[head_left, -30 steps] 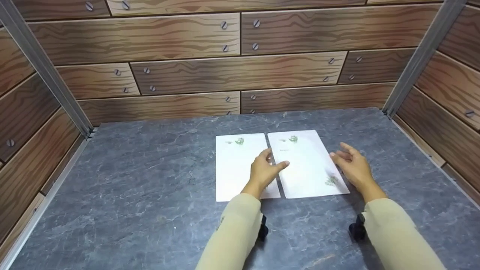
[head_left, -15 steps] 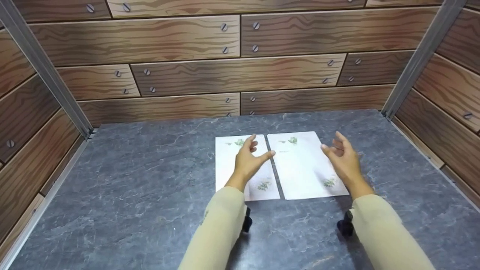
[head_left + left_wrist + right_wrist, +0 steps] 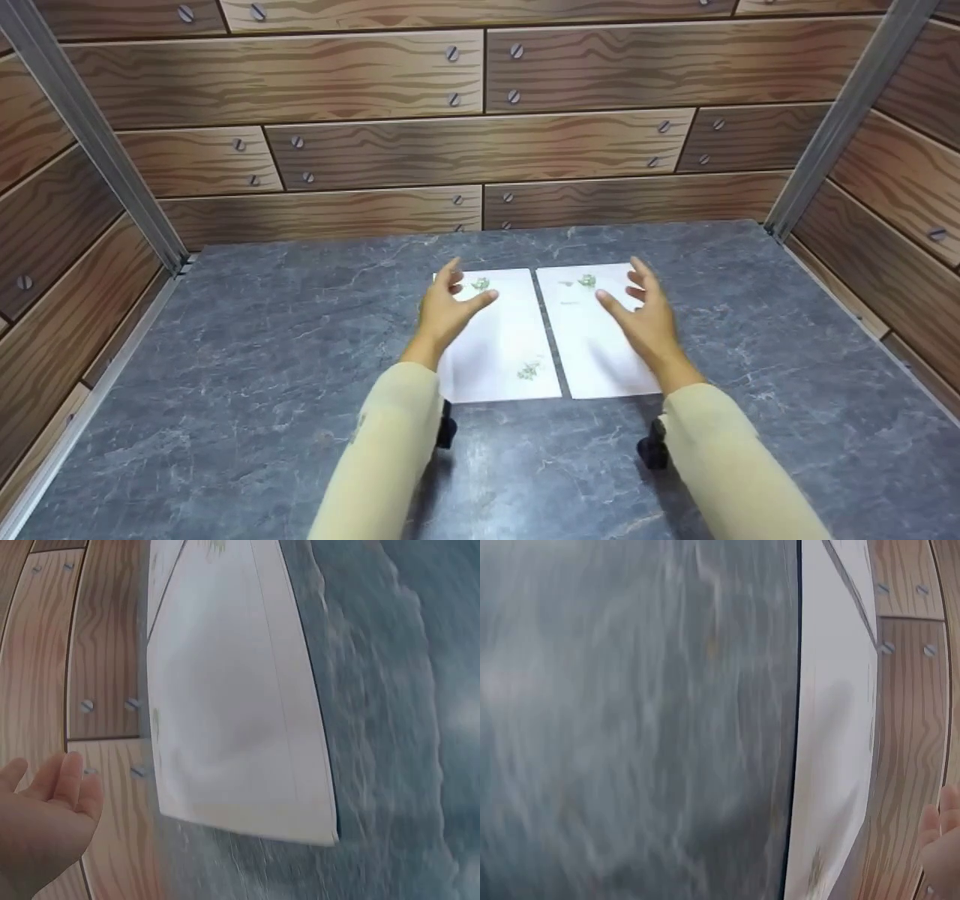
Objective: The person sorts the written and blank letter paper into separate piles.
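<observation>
Two white sheets with small green plant prints lie side by side, a narrow gap between them. Over the outer left edge of the left sheet (image 3: 499,337) hovers my left hand (image 3: 444,311), fingers loosely bent and thumb spread, holding nothing. My right hand (image 3: 646,319) is above the right part of the right sheet (image 3: 581,345), likewise empty with thumb apart. It hides that sheet's lower right print. In the left wrist view the left hand (image 3: 49,821) shows at the lower left, apart from the paper. Only a few fingers of the right hand (image 3: 943,840) show in the right wrist view.
Both sheets lie on a dark grey marbled tabletop (image 3: 285,352). Wood-patterned panels (image 3: 375,150) wall in the back and sides, with metal posts (image 3: 832,127) at the corners. A black device (image 3: 654,444) is worn under each wrist.
Both hands have moved left; the left hand went from the gap across the left sheet to its outer edge. The right hand came in over the right sheet. The sheets stayed put.
</observation>
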Tool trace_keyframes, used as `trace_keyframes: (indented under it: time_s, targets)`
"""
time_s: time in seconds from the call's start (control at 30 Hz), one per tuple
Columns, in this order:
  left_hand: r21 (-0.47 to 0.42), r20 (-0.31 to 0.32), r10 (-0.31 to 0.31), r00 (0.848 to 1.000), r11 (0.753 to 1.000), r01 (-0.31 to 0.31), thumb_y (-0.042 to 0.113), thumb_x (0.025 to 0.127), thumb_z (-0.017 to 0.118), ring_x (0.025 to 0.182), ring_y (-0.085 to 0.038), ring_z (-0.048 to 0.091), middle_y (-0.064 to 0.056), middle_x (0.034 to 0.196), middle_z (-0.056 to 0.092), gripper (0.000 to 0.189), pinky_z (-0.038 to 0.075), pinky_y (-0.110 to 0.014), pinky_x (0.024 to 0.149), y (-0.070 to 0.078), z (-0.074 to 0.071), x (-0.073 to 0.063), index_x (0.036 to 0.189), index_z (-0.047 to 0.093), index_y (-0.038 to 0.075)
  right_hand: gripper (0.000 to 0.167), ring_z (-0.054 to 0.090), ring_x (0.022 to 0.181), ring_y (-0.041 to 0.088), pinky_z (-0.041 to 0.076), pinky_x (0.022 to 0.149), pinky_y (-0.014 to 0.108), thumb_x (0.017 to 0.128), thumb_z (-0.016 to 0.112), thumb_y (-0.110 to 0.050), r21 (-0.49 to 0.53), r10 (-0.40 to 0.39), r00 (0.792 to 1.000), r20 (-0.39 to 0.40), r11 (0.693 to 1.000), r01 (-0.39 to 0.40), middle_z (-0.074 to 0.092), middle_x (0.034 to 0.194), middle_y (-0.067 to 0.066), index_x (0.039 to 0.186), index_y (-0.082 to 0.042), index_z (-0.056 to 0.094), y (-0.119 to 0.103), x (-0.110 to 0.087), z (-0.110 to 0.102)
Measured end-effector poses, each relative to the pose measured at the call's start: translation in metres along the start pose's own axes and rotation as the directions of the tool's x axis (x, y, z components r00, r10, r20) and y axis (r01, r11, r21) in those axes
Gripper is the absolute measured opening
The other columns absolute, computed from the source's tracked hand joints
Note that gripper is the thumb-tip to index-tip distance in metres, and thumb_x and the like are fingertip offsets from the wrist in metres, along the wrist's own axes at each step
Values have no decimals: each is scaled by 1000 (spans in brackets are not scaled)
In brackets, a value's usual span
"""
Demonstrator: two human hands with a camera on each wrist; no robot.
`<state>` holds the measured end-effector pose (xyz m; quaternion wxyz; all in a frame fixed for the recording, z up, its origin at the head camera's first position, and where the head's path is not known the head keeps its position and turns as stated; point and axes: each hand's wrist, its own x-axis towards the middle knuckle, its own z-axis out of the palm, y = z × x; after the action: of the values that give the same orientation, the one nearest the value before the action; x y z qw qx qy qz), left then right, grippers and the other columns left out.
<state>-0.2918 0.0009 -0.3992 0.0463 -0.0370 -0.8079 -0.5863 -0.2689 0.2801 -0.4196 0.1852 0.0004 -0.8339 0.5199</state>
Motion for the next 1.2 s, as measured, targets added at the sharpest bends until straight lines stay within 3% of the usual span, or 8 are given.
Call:
trace_keyframes:
  time_s: [0.3, 0.6, 0.87, 1.2]
  targets:
    - [9, -20, -51, 998, 999, 52, 28, 82, 77, 130, -33, 40, -19, 143, 41, 83, 39, -39, 103, -15, -25, -2, 148, 31, 5, 78, 44, 122, 41, 39, 100, 51, 85, 73, -23, -3, -6, 998, 56, 1000, 7, 40, 139, 25, 147, -4, 29, -13, -3, 31]
    - [3, -21, -87, 996, 996, 87, 25, 83, 76, 130, -36, 39, -23, 143, 39, 82, 39, -42, 103, -29, -40, -6, 147, 30, 3, 78, 42, 125, 39, 39, 100, 49, 86, 72, -24, -35, 36, 987, 154, 999, -31, 38, 141, 24, 148, -6, 29, -18, -10, 56]
    - [42, -31, -141, 990, 989, 142, 24, 83, 76, 129, -36, 41, -24, 142, 40, 80, 40, -42, 102, -40, -44, -9, 146, 33, 2, 79, 45, 124, 39, 44, 97, 48, 86, 72, -25, -59, 69, 971, 229, 997, -57, 38, 143, 25, 149, -8, 27, -21, -17, 68]
    - [13, 25, -249, 968, 968, 249, 20, 84, 74, 129, -34, 42, -23, 142, 40, 77, 40, -42, 102, -45, -40, -14, 146, 32, 3, 81, 43, 125, 42, 40, 100, 50, 85, 72, -18, -99, 120, 943, 311, 991, -94, 36, 143, 28, 150, -7, 24, -19, -21, 77]
